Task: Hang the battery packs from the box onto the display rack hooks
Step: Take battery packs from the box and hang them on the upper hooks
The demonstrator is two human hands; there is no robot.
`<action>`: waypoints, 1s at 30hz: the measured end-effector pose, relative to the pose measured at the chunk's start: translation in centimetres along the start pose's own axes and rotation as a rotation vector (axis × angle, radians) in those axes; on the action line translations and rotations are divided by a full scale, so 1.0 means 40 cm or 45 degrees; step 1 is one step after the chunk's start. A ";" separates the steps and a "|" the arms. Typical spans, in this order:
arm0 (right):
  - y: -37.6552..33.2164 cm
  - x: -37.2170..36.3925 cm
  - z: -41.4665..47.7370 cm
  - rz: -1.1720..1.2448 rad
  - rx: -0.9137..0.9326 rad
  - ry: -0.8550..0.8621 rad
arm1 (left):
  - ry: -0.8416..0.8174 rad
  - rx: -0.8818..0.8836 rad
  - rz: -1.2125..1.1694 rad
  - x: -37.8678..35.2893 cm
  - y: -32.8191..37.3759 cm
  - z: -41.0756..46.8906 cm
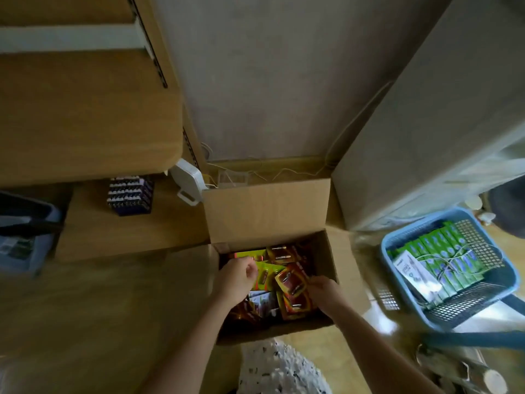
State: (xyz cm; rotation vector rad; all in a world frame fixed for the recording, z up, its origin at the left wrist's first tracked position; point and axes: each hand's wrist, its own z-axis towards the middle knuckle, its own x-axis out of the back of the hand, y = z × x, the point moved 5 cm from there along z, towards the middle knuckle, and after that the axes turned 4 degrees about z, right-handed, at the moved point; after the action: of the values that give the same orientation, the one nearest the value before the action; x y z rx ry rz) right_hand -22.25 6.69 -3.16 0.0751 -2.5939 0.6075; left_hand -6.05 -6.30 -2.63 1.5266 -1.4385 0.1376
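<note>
Reaching down into an open cardboard box (270, 211), both hands work among loose battery packs (284, 268). No brand or lettering on the packs can be read; the print is too blurred. The packs are flat cards, some red and orange, some yellow-green, each with small cells under a clear blister, and they lie jumbled at all angles across the box's bottom.

The left hand (237, 277) is curled, its fingers closed around the edge of a yellow-green pack (264, 273) near the box's left wall. The right hand (324, 291) pinches the right edge of a red pack (292, 282) that lies on top of the heap. The two hands are apart, with that red pack between them.

The box stands on a tan floor, its far flap upright against a grey wall. To the left is a wooden shelf unit (85, 115) with slotted metal strips; a dark block of small batteries (129, 196) sits on its lower board, and a white plastic object (187, 183) leans beside it. A blue-grey bin (25, 243) shows at the far left edge. To the right of the box, a blue plastic basket (508, 280) with a mesh bottom holds a row of green cartons (443, 251) and a white printed slip (412, 268), its writing unreadable. Thin pale cords trail along the base of the wall behind the box.
</note>
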 end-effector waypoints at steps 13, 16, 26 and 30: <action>0.171 -0.172 0.334 0.707 -0.282 0.015 | 0.035 -0.257 0.423 -0.328 -0.064 0.342; 0.187 -0.173 0.353 0.794 -0.292 0.026 | 0.021 -0.220 0.441 -0.362 -0.059 0.378; 0.212 -0.154 0.330 0.843 -0.250 -0.033 | 0.102 -0.298 0.769 -0.404 -0.045 0.355; 0.213 -0.148 0.323 0.794 -0.183 -0.044 | 0.064 -0.278 0.689 -0.420 -0.039 0.347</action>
State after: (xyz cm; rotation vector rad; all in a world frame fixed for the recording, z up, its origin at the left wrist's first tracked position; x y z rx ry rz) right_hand -23.95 8.46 -19.56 -0.7992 -2.6716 0.6212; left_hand -16.81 -4.62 -21.55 0.9261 -1.7345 0.3287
